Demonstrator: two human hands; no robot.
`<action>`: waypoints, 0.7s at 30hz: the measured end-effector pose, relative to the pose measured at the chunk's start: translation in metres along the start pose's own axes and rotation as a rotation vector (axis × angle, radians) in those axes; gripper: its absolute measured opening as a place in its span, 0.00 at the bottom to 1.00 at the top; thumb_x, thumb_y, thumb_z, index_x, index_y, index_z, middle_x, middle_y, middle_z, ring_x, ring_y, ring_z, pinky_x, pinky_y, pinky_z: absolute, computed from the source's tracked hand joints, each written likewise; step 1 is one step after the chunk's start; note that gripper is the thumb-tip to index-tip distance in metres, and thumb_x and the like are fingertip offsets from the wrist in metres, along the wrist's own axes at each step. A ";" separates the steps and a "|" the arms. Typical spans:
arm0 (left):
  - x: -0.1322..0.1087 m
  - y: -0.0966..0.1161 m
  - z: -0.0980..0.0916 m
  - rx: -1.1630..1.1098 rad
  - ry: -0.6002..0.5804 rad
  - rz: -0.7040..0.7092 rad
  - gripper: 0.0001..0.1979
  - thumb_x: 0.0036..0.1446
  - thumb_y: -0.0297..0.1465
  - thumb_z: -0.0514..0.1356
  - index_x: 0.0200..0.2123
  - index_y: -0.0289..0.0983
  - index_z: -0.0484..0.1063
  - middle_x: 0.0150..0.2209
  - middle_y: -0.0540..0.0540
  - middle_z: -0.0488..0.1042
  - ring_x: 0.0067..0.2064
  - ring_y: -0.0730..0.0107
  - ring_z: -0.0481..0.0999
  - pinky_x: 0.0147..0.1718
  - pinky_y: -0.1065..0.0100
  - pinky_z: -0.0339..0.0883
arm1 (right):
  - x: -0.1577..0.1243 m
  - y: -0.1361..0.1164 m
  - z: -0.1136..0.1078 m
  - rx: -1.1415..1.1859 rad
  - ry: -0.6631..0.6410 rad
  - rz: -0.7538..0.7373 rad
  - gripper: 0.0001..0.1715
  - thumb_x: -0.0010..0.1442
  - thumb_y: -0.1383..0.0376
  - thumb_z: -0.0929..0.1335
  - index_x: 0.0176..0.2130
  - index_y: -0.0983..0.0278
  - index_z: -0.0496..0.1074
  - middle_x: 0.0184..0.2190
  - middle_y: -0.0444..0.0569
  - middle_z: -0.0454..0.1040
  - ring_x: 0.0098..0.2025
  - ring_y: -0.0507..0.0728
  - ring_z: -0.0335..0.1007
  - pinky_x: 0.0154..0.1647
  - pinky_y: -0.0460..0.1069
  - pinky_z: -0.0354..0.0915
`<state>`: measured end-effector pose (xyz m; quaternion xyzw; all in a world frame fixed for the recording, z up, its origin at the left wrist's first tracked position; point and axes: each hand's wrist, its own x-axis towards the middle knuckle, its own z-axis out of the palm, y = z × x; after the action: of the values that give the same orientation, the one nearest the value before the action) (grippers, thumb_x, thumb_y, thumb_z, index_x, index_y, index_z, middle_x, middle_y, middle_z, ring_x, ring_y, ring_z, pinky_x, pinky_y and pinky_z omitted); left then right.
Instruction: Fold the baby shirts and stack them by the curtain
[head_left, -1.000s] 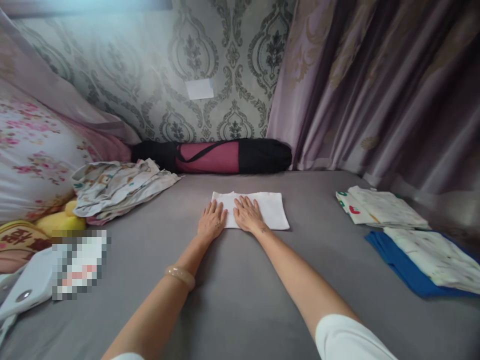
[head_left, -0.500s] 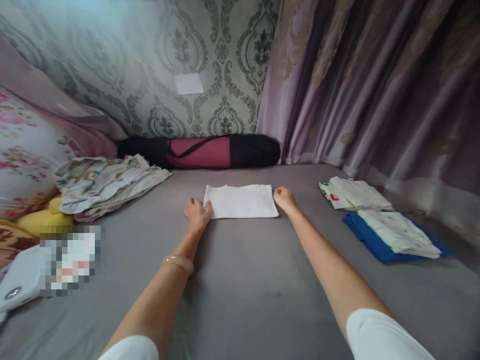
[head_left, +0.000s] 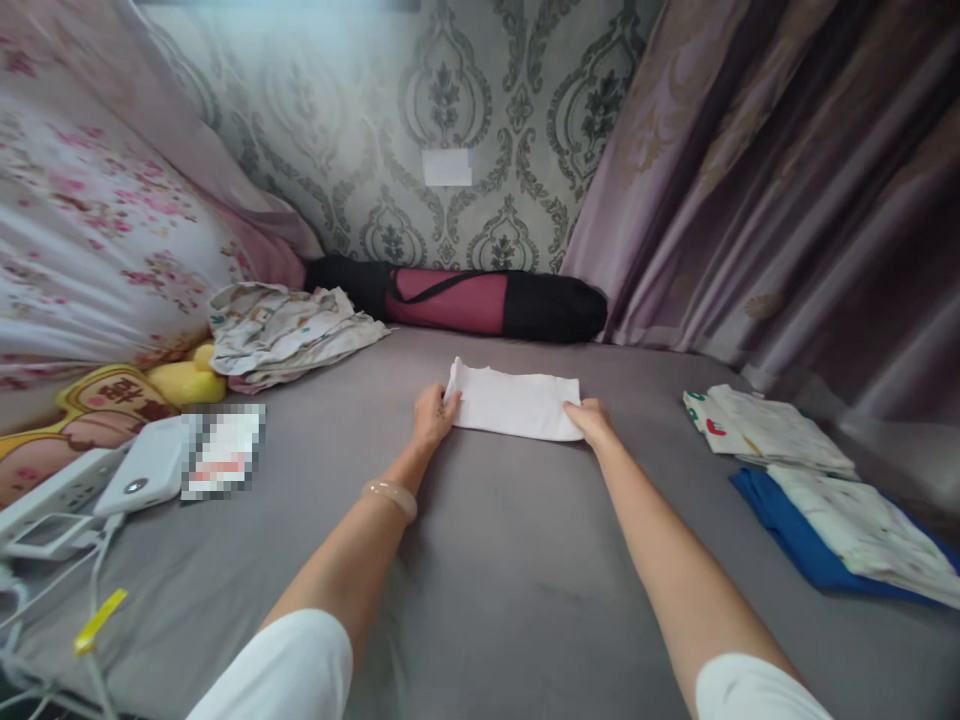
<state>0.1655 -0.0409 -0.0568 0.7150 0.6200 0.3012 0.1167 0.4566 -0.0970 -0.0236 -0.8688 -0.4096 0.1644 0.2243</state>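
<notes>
A folded white cloth [head_left: 517, 402] is in the middle of the grey bed sheet [head_left: 510, 550], its long side running left to right. My left hand [head_left: 436, 412] grips the cloth's left end, thumb on top and fingers underneath or behind. That end is raised a little at its far corner. At the opposite end, my right hand [head_left: 592, 420] pinches the near right edge with the thumb over the cloth; most of its fingers are hidden below. A pale bangle circles my left forearm.
To the right lie folded patterned cloths [head_left: 780, 430] and a blue folded cloth [head_left: 780, 540]. A rumpled patterned cloth pile [head_left: 292, 330], a white power bank [head_left: 150, 465], a power strip [head_left: 67, 490] and cables are on the left. A black-and-maroon long bag [head_left: 450, 300] lies along the wall.
My right hand has gone from a closed fist beside the cloth to gripping its right end. My left hand now grips the left end, whose corner has risen. The view has turned left.
</notes>
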 end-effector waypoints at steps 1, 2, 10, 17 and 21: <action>0.000 0.000 0.000 -0.033 -0.012 0.009 0.14 0.62 0.41 0.53 0.39 0.36 0.70 0.37 0.41 0.74 0.42 0.61 0.73 0.42 0.65 0.63 | -0.001 0.000 0.000 0.022 0.017 -0.014 0.18 0.54 0.59 0.68 0.40 0.70 0.77 0.42 0.65 0.78 0.48 0.66 0.74 0.43 0.51 0.68; 0.000 0.000 -0.001 -0.060 -0.021 0.012 0.14 0.62 0.41 0.52 0.40 0.37 0.69 0.36 0.43 0.74 0.40 0.62 0.73 0.40 0.66 0.63 | -0.002 0.000 -0.001 0.048 0.037 -0.032 0.17 0.54 0.60 0.68 0.40 0.69 0.77 0.43 0.64 0.78 0.49 0.65 0.74 0.44 0.51 0.67; -0.002 0.018 -0.021 -0.251 -0.056 -0.076 0.20 0.60 0.37 0.55 0.54 0.36 0.65 0.31 0.48 0.72 0.34 0.66 0.72 0.36 0.68 0.64 | -0.016 0.001 -0.011 0.410 0.084 -0.056 0.15 0.53 0.64 0.68 0.41 0.69 0.73 0.34 0.53 0.79 0.36 0.57 0.77 0.33 0.45 0.69; -0.044 0.021 -0.057 -0.228 -0.340 0.019 0.19 0.59 0.34 0.51 0.50 0.36 0.74 0.32 0.46 0.74 0.35 0.65 0.72 0.35 0.69 0.65 | -0.067 0.046 -0.036 0.686 -0.053 0.027 0.17 0.49 0.70 0.72 0.41 0.69 0.73 0.29 0.51 0.79 0.28 0.55 0.76 0.27 0.45 0.70; -0.077 0.020 -0.074 -0.127 -0.476 0.097 0.19 0.60 0.36 0.50 0.47 0.37 0.75 0.31 0.46 0.74 0.34 0.66 0.72 0.36 0.69 0.65 | -0.102 0.079 -0.046 0.906 -0.344 0.124 0.13 0.49 0.71 0.73 0.38 0.68 0.73 0.32 0.53 0.81 0.30 0.56 0.78 0.30 0.47 0.72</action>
<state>0.1352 -0.1342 -0.0093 0.7858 0.5201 0.1680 0.2893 0.4664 -0.2333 -0.0160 -0.6669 -0.2756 0.4804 0.4985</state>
